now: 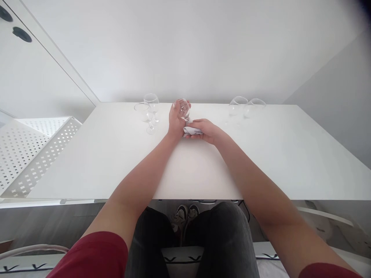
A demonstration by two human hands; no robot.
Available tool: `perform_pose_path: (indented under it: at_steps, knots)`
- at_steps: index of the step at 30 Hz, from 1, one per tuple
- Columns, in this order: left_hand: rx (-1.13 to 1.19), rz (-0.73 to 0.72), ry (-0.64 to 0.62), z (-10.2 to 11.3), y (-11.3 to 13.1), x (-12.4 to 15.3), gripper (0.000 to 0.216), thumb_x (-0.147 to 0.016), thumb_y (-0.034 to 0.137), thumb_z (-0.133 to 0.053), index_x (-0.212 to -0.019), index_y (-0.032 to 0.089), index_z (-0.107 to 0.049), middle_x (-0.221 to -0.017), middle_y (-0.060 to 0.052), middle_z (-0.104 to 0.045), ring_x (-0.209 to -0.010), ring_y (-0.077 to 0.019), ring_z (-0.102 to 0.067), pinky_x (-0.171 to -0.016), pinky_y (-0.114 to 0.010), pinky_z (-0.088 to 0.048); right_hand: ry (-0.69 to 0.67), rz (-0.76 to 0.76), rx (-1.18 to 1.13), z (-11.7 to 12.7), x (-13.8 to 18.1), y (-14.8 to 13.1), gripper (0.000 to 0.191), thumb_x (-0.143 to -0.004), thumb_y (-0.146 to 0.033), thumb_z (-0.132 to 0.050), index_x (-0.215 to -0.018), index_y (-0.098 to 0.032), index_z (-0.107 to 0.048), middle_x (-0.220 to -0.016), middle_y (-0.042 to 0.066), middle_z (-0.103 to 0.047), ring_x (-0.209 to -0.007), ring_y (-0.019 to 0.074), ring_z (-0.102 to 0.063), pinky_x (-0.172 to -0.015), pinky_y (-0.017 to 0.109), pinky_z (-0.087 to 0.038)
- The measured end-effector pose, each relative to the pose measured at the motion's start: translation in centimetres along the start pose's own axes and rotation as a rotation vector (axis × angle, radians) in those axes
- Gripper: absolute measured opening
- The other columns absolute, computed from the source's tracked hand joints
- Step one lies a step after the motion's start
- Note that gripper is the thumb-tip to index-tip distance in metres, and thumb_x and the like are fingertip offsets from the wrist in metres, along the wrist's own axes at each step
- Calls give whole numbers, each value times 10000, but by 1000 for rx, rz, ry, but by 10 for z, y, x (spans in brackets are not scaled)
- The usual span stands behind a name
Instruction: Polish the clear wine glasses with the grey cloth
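Observation:
Over the middle of the white table, my left hand (176,117) is wrapped round the bowl of a clear wine glass (184,109), its fingers showing through from behind. The glass tilts, with the bowl pointing away from me. My right hand (205,130) grips a folded white cloth (192,131) at the lower end of the glass, by the stem. The cloth hides the base of the glass, so I cannot tell whether it wraps around it.
Two clear stemmed glasses, one nearer (143,112) and one farther (152,101), stand left on the table (116,162). Another two glasses, one left (237,106) and one right (255,109), are at the right. A white perforated rack (43,162) adjoins the table's left edge. A wall (185,50) rises behind.

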State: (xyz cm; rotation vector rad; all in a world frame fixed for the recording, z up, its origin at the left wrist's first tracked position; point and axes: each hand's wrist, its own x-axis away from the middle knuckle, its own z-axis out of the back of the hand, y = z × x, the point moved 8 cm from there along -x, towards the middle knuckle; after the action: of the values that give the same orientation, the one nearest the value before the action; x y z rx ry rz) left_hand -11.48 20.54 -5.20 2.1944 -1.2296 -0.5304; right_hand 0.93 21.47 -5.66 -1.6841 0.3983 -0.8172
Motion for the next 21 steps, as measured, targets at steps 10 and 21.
perform_pose_path:
  at_steps: [10,21]
  knots:
    - [-39,-50,-106,-10,4,6,231,-1029,443,-613,-1161,255,-634,-1464,-59,-593,-1486,-257,-529,-1195,-488,-478,553,295,377,37,8,-24,139,-897,-280,-662,-795,-205,-603,-787,41,-636,-653,161,-571,-603,295,-468]
    - [15,-125,-7,-2,10,-1,208,-1068,363,-559,-1270,333,-516,-1608,-28,-471,-1471,-187,-544,-1167,-430,-504,446,171,-217,34,-15,6,145,-968,-361,-545,-951,-224,-591,-769,41,-667,-661,180,-644,-643,306,-536]
